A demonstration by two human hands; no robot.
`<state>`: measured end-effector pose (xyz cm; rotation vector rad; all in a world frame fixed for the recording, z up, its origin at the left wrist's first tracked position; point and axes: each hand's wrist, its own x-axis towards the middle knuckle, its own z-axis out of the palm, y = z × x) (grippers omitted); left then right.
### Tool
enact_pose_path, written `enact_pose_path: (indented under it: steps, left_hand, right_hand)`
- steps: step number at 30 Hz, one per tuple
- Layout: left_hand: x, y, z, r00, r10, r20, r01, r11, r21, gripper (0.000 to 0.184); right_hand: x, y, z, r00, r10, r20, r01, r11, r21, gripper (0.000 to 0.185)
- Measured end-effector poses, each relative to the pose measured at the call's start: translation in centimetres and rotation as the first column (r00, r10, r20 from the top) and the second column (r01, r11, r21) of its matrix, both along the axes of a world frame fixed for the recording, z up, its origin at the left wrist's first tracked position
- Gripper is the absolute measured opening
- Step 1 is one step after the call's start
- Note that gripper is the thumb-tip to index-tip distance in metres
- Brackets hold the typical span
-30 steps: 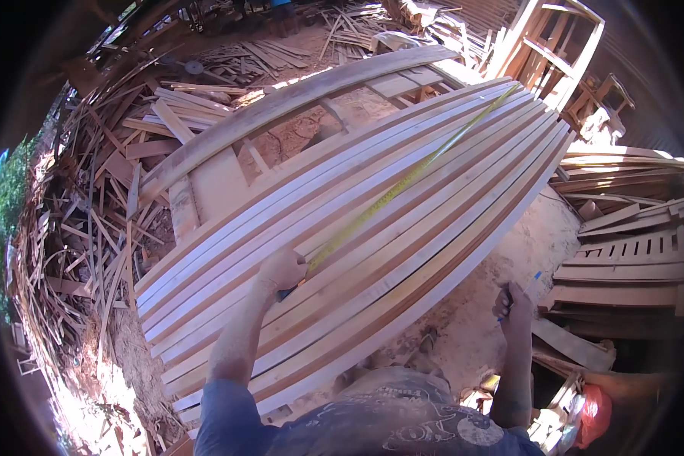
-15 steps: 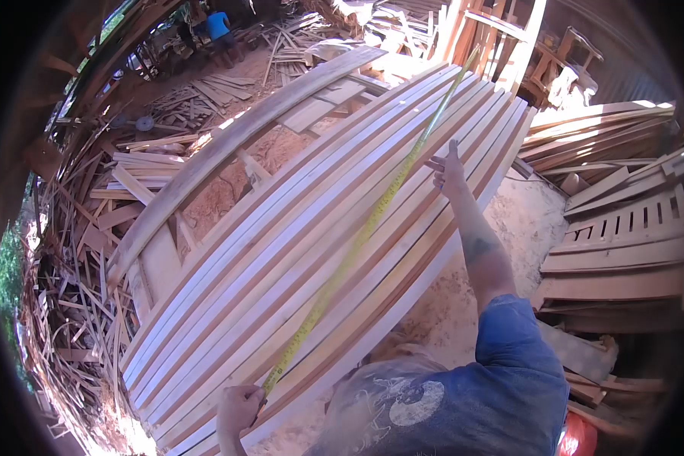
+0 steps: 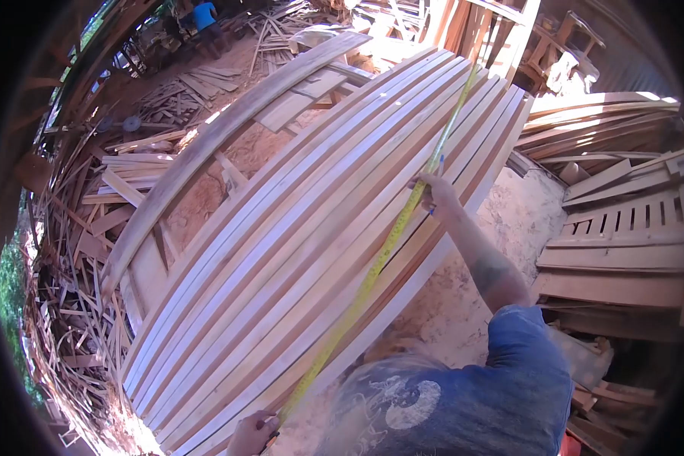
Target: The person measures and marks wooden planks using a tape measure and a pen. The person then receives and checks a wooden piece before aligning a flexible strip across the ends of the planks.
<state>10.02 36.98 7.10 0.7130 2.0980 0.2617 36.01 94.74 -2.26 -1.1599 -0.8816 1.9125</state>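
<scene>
A yellow tape measure (image 3: 370, 275) stretches diagonally across a row of long wooden strips (image 3: 281, 220) laid side by side. At the bottom, my left hand (image 3: 254, 434) is closed on the near end of the tape, close to the strips' lower edge. Further up, my right hand (image 3: 438, 194) is closed around a blue pen (image 3: 441, 163) and rests beside the tape over the strips. The tape's far end lies near the top ends of the strips.
A curved plank (image 3: 205, 144) on a frame stands left of the strips. Scrap wood (image 3: 76, 281) is heaped at the left. Slatted wooden panels (image 3: 615, 258) and stacked boards (image 3: 600, 121) are at the right. A person in a blue shirt (image 3: 204, 15) is far back.
Over the last second my right hand has reached from the right side onto the strips beside the tape. My left hand has moved down with the tape's near end.
</scene>
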Motion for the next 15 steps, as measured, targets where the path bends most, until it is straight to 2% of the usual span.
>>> enact_pose_path:
  steps: [1, 2, 3, 4, 5, 8, 10, 11, 13, 15]
  left_hand:
    - [0.4, 2.4, -0.3, 1.0, -0.012, -0.023, 0.013, 0.999, 0.05, 0.035]
    - [0.9, 5.7, 0.0, 0.999, -0.012, 0.031, 0.011, 1.0, 0.016, 0.039]
    - [1.3, 8.5, 0.4, 0.996, -0.007, 0.085, 0.009, 1.0, -0.019, 0.044]
    - [1.3, 10.1, -1.2, 0.997, -0.027, 0.074, 0.023, 0.998, 0.059, 0.044]
    - [1.4, 11.7, -2.5, 0.997, -0.045, 0.058, 0.037, 0.989, 0.142, 0.045]
    - [2.3, 17.2, -2.1, 0.991, -0.112, 0.078, 0.096, 0.978, 0.186, 0.047]
    - [1.9, 18.7, -4.6, 0.981, -0.136, 0.141, 0.1, 0.966, 0.237, 0.045]
    - [2.1, 19.2, -4.2, 0.978, -0.164, 0.131, 0.14, 0.975, 0.171, 0.043]
    - [1.9, 19.6, -3.2, 0.975, -0.196, 0.102, 0.192, 0.98, 0.046, 0.041]
    - [1.4, 17.8, -2.9, 0.972, -0.236, 0.005, 0.235, 0.97, 0.067, 0.038]
  right_hand:
    - [-1.0, -3.4, -1.3, 0.987, 0.155, 0.041, -0.155, 0.988, -0.002, 0.023]
    - [-2.5, -8.0, -1.4, 0.975, 0.215, 0.053, -0.212, 0.975, -0.068, 0.025]
    - [-3.4, -12.7, -1.0, 0.946, 0.313, -0.089, -0.314, 0.949, 0.0, 0.024]
    - [-4.6, -16.9, 0.2, 0.95, 0.312, -0.031, -0.313, 0.937, -0.157, 0.024]
    - [-5.2, -20.4, 1.7, 0.927, 0.374, -0.017, -0.372, 0.916, -0.153, 0.026]
    - [-6.9, -26.4, 0.5, 0.831, 0.552, 0.072, -0.545, 0.833, -0.098, 0.029]
    - [-7.2, -27.5, 1.3, 0.816, 0.55, 0.177, -0.54, 0.835, -0.106, 0.03]
    - [-7.3, -27.7, 1.8, 0.798, 0.558, 0.23, -0.55, 0.829, -0.104, 0.03]
    - [-6.1, -25.7, 3.2, 0.838, 0.532, 0.118, -0.53, 0.846, -0.051, 0.032]
    - [-4.6, -20.6, 0.8, 0.905, 0.412, -0.103, -0.424, 0.892, -0.158, 0.037]
